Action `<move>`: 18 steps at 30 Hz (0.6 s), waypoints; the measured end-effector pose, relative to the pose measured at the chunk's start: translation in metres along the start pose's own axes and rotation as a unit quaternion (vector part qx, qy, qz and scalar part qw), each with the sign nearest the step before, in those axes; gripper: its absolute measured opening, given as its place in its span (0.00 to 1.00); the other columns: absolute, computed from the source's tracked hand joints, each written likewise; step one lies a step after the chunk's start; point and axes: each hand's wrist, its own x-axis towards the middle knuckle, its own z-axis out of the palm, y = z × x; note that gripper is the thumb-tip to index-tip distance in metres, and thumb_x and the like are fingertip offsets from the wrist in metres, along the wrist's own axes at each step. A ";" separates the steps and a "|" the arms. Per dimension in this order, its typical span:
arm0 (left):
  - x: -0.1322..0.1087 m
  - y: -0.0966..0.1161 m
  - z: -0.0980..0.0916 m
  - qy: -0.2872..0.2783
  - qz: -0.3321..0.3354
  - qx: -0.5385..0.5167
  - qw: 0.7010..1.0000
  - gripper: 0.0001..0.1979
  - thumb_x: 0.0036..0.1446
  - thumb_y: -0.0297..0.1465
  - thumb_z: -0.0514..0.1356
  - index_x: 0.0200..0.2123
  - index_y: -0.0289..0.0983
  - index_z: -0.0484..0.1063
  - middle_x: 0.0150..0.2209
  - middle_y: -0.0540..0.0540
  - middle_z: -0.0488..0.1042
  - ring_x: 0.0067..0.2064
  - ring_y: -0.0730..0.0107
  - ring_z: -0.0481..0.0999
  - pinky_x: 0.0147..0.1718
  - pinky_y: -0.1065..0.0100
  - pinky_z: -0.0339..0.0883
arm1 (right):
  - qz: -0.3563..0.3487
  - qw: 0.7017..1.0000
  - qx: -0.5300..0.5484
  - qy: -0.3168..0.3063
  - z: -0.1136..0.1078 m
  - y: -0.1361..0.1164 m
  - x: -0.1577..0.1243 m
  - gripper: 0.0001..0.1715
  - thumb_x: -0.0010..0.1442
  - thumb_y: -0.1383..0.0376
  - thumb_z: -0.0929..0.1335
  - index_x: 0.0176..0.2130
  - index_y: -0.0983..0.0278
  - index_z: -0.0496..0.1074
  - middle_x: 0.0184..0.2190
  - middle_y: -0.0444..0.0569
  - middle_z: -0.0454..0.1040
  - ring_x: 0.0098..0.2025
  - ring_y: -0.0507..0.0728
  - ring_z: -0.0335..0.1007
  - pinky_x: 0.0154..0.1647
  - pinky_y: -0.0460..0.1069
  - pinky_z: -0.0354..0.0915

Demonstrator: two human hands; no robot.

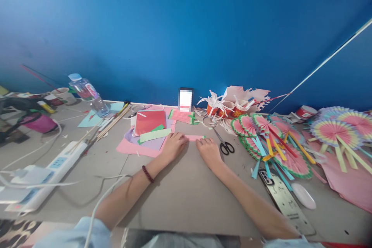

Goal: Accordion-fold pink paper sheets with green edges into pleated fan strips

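A narrow pink folded paper strip (194,138) with a green end lies flat on the table between my hands. My left hand (175,144) has its fingers curled together and pressed onto the strip's left end. At the other end, the closed fingers of my right hand (208,150) press down near the green tip. The parts of the strip beneath both hands are hidden. Just right of my right hand lie black-handled scissors (226,147). A pale green paper strip (155,135) rests beside my left hand, over red paper (150,121). Behind is a pleated pink-and-green paper piece (181,116).
Pleated paper fans (293,159), a phone (286,201) and a white oval object (303,195) lie to the right. Paper cups (226,108) stand by the blue wall. On the left are a power strip (49,178), cables, wooden sticks (113,123) and a tilted bottle (90,95).
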 end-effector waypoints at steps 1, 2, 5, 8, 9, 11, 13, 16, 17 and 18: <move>0.001 -0.002 0.002 0.004 0.001 -0.006 1.000 0.09 0.62 0.30 0.52 0.39 0.42 0.72 0.37 0.47 0.71 0.41 0.67 0.67 0.39 0.65 0.54 | 0.003 1.000 0.008 0.014 0.003 0.003 0.001 0.12 0.60 0.71 0.64 0.43 0.66 0.72 0.37 0.55 0.75 0.40 0.58 0.68 0.41 0.51 0.60; 0.003 -0.004 0.003 0.007 0.004 -0.009 1.000 0.09 0.62 0.29 0.52 0.38 0.42 0.73 0.36 0.48 0.71 0.41 0.68 0.67 0.39 0.64 0.53 | 0.008 0.999 0.022 0.033 0.006 0.006 0.002 0.10 0.60 0.70 0.64 0.41 0.65 0.73 0.36 0.54 0.75 0.40 0.58 0.67 0.40 0.51 0.59; 0.004 -0.007 0.005 0.011 0.014 -0.007 1.000 0.09 0.62 0.28 0.52 0.38 0.41 0.72 0.35 0.48 0.72 0.40 0.69 0.68 0.39 0.64 0.53 | 0.015 0.991 0.095 0.093 0.018 0.016 0.005 0.09 0.63 0.66 0.63 0.39 0.62 0.74 0.35 0.50 0.75 0.40 0.56 0.65 0.41 0.49 0.59; 0.005 -0.010 0.007 0.010 0.032 0.016 0.999 0.09 0.62 0.27 0.51 0.39 0.40 0.72 0.35 0.48 0.72 0.39 0.68 0.68 0.39 0.64 0.53 | 0.007 0.976 0.172 0.132 0.029 0.024 0.009 0.09 0.62 0.65 0.64 0.40 0.62 0.74 0.36 0.48 0.75 0.41 0.55 0.64 0.42 0.49 0.60; 0.005 -0.010 0.007 0.009 0.038 0.027 0.999 0.09 0.62 0.27 0.51 0.39 0.40 0.72 0.35 0.48 0.72 0.39 0.68 0.68 0.40 0.64 0.53 | 0.007 0.972 0.188 0.140 0.032 0.026 0.010 0.09 0.62 0.64 0.64 0.40 0.61 0.74 0.36 0.48 0.75 0.41 0.55 0.64 0.42 0.49 0.60; 0.005 -0.009 0.006 0.005 0.050 0.050 0.997 0.09 0.62 0.27 0.51 0.38 0.39 0.72 0.35 0.48 0.72 0.38 0.68 0.69 0.41 0.63 0.54 | 0.008 0.967 0.205 0.150 0.035 0.028 0.011 0.09 0.62 0.65 0.65 0.38 0.61 0.75 0.36 0.48 0.75 0.40 0.56 0.64 0.42 0.49 0.60; 0.005 -0.008 0.005 0.001 0.055 0.067 0.996 0.09 0.62 0.27 0.52 0.38 0.39 0.72 0.35 0.47 0.72 0.38 0.67 0.69 0.41 0.62 0.54 | 0.009 0.966 0.206 0.154 0.036 0.028 0.012 0.08 0.61 0.65 0.65 0.36 0.61 0.76 0.35 0.47 0.75 0.40 0.56 0.64 0.41 0.49 0.60; 0.005 -0.007 0.003 -0.008 0.061 0.080 0.995 0.09 0.61 0.26 0.52 0.39 0.38 0.72 0.35 0.46 0.72 0.38 0.67 0.69 0.42 0.61 0.55 | 0.009 0.969 0.195 0.151 0.032 0.026 0.012 0.08 0.61 0.65 0.66 0.35 0.61 0.75 0.34 0.47 0.75 0.39 0.56 0.64 0.41 0.49 0.60; 0.005 -0.006 0.002 -0.011 0.062 0.083 0.995 0.08 0.61 0.26 0.52 0.39 0.38 0.71 0.35 0.46 0.72 0.38 0.67 0.69 0.42 0.61 0.55 | 0.007 0.971 0.187 0.147 0.031 0.025 0.011 0.08 0.61 0.65 0.65 0.35 0.61 0.75 0.33 0.47 0.75 0.39 0.55 0.64 0.40 0.49 0.59; 0.005 -0.006 0.002 -0.015 0.063 0.087 0.994 0.08 0.61 0.26 0.52 0.39 0.38 0.71 0.36 0.46 0.71 0.38 0.66 0.69 0.42 0.61 0.55 | 0.006 0.974 0.177 0.142 0.029 0.025 0.011 0.08 0.61 0.66 0.65 0.35 0.61 0.75 0.33 0.47 0.75 0.39 0.55 0.64 0.40 0.48 0.59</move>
